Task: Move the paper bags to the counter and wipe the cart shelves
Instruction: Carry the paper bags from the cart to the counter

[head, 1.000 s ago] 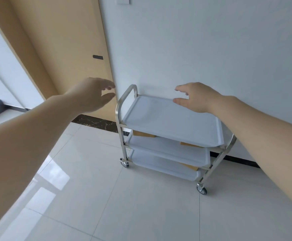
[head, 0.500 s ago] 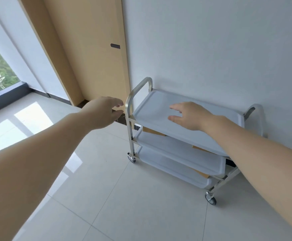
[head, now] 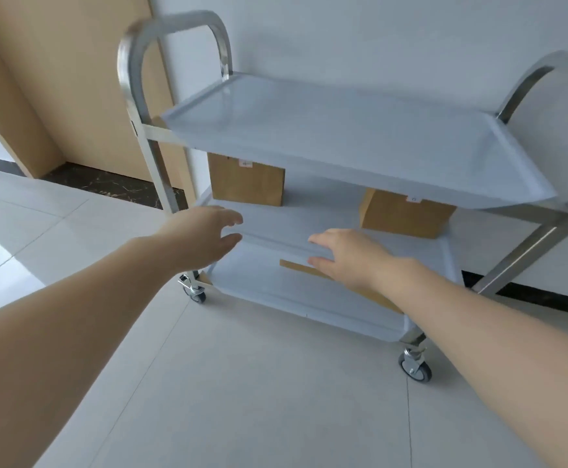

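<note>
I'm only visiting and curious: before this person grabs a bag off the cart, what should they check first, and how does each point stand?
1. Left hand free: ok, open, holding nothing.
2. Right hand free: ok, open.
3. Bags within reach on the middle shelf: ok, left bag and right bag stand upright.
4. Third bag on the bottom shelf: cannot tell, mostly hidden.
5. Top shelf bare for wiping: ok.
6. Caster locked: cannot tell.
</note>
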`<state>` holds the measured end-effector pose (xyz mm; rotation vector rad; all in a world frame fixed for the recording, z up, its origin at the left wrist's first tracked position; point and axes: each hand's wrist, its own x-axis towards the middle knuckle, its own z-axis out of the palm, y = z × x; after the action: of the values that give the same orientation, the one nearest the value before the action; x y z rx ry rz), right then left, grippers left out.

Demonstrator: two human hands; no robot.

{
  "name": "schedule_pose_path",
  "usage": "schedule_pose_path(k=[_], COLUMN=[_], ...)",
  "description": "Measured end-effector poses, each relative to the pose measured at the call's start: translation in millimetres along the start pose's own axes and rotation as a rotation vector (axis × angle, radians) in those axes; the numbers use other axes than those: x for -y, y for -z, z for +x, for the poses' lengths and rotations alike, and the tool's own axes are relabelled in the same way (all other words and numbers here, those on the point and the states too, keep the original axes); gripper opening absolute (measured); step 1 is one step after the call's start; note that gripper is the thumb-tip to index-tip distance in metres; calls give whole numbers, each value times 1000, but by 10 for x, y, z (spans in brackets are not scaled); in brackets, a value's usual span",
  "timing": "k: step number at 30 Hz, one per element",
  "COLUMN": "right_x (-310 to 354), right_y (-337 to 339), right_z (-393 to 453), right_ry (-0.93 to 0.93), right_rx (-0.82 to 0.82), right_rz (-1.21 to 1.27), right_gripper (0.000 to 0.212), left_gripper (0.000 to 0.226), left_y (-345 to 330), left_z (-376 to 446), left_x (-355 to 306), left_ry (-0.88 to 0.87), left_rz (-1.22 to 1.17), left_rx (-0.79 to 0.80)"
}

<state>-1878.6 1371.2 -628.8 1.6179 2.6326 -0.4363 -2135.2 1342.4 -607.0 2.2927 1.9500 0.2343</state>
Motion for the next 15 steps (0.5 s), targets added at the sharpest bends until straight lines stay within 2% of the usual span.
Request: schedule_pose_path(k=[7,9,15], right_x=[-644,-754,-1029], right_y=[-1484,-1754,-2358], right_z=[-20,-28,-64], right_ry=[-70,-91,-177], right_rx=[-43,-42,123], right_rz=[-111,-113,-167], right_gripper=[46,47,48], left_gripper=[34,34,37], left_y=[-1703,-1998,-2621], left_z=[254,257,107], left_x=[-110,-145,-66], left_ry=[-155,-183,-175], left_rz=[-29,-49,-46], left_rx=[-67,-78,12])
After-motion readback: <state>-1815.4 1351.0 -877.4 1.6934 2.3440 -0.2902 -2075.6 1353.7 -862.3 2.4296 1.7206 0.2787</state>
